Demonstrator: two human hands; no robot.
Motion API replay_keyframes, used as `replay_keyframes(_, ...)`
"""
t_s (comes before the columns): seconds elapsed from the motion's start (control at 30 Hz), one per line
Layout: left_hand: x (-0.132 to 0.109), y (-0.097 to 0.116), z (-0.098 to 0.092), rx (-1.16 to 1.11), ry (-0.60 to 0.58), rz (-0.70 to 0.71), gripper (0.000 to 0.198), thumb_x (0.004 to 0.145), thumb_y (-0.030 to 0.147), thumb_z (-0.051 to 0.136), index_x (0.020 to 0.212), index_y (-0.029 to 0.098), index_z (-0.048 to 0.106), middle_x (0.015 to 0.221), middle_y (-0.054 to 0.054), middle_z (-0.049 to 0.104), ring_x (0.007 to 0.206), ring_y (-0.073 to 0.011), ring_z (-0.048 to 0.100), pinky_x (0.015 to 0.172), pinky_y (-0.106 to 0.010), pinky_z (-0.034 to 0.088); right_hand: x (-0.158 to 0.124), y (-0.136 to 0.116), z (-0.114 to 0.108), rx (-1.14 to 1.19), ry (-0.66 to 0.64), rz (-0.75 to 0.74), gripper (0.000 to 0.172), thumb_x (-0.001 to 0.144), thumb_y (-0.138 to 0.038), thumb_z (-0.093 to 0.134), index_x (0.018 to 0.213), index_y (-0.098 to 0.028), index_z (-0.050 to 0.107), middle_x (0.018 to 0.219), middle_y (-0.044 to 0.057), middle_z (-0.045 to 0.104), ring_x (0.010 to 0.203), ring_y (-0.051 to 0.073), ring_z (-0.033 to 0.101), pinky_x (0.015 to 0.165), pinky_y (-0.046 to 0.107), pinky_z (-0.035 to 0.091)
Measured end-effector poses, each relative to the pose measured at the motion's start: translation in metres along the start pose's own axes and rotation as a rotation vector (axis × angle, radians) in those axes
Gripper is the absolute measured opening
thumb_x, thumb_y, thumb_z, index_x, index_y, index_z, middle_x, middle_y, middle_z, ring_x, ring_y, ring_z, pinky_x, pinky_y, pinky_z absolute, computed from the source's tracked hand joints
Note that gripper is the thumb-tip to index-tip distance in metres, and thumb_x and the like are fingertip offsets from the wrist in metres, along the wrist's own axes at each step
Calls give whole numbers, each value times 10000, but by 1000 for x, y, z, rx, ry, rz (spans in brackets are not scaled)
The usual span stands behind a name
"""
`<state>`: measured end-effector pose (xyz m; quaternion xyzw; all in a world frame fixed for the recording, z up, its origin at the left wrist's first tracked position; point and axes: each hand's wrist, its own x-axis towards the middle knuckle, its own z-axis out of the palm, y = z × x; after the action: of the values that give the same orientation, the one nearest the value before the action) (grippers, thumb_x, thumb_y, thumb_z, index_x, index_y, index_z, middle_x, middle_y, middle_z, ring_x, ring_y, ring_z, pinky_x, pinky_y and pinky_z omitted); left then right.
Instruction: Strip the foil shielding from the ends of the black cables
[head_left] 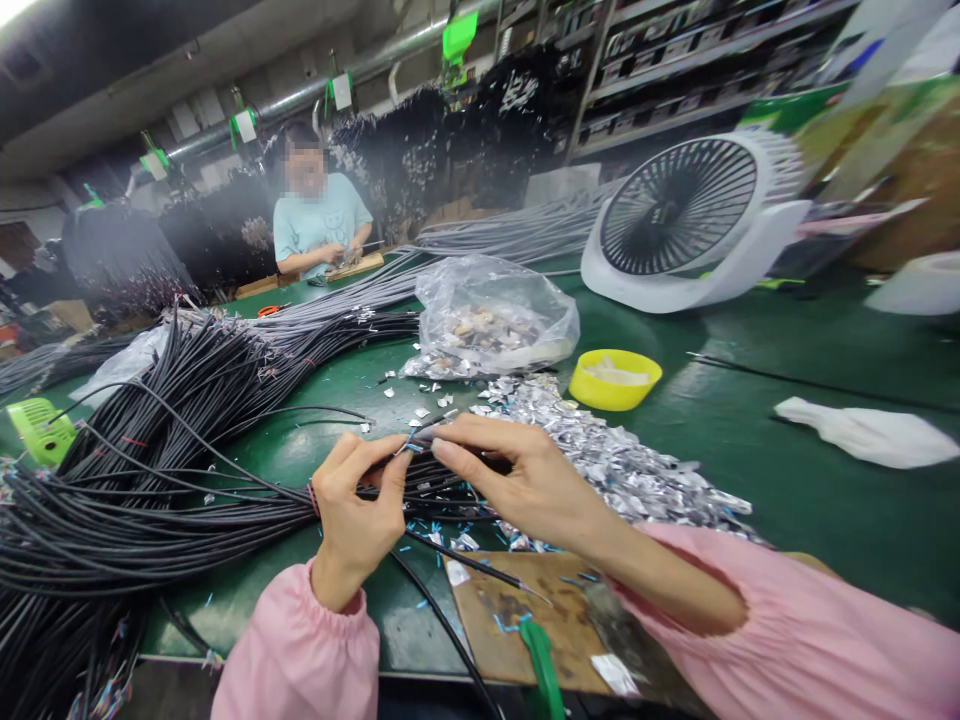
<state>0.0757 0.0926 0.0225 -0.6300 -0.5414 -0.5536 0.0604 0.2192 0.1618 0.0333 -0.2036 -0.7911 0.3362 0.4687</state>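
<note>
My left hand (360, 500) pinches thin wire ends, some of them blue, between thumb and index finger. From the right, my right hand (517, 470) has its thumb and fingers closed at the same cable end (427, 432), and the two hands almost meet there. What exactly lies under the right fingertips is partly hidden. Black cables (337, 515) run in a thick bundle behind and below the hands. One loose black cable with a stripped tip (517, 580) lies over a brown board (487, 610). A green-handled tool (541, 665) rests on the board's near edge.
Silver foil scraps (630, 470) are heaped beyond my right hand. Behind them stand a clear plastic bag (495, 320) of scraps, a yellow dish (615, 380) and a white fan (690, 220). White gloves or cloth (870, 432) lie right. A co-worker (322, 220) sits across the green table.
</note>
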Motion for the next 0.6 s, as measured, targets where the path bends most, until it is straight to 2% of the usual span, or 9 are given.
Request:
replay_keyframes(0.17, 0, 2, 3, 12, 8, -21, 109, 792, 169, 600, 879, 201, 657, 686, 16, 575, 592, -81, 506, 537, -182, 414, 0, 0, 0, 3, 21, 17, 292, 871, -360, 504, 786, -160, 700, 696, 49, 650, 614, 146, 593, 547, 236, 463)
replay_keyframes(0.33, -3, -2, 8, -54, 95, -210, 59, 741, 222, 661, 749, 176, 624, 681, 9, 615, 610, -106, 584, 584, -210, 465, 0, 0, 2, -35, 50, 10, 331, 885, -388, 485, 783, -157, 699, 678, 51, 640, 603, 149, 593, 534, 243, 464)
replay_keyframes(0.43, -3, -3, 8, -97, 26, -242, 67, 774, 228, 615, 740, 172, 631, 647, 9, 621, 555, -102, 584, 553, -209, 455, -2, 1, 3, -114, 70, -27, 344, 898, -388, 467, 802, -154, 700, 704, 62, 650, 622, 159, 603, 549, 257, 469)
replay_keyframes(0.6, 2, -1, 2, -103, -129, -282, 171, 817, 224, 541, 688, 164, 637, 527, 28, 537, 492, -79, 501, 524, -197, 393, -4, 1, 3, -162, 80, -44, 318, 897, -360, 476, 832, -145, 702, 729, 66, 660, 630, 160, 611, 558, 264, 470)
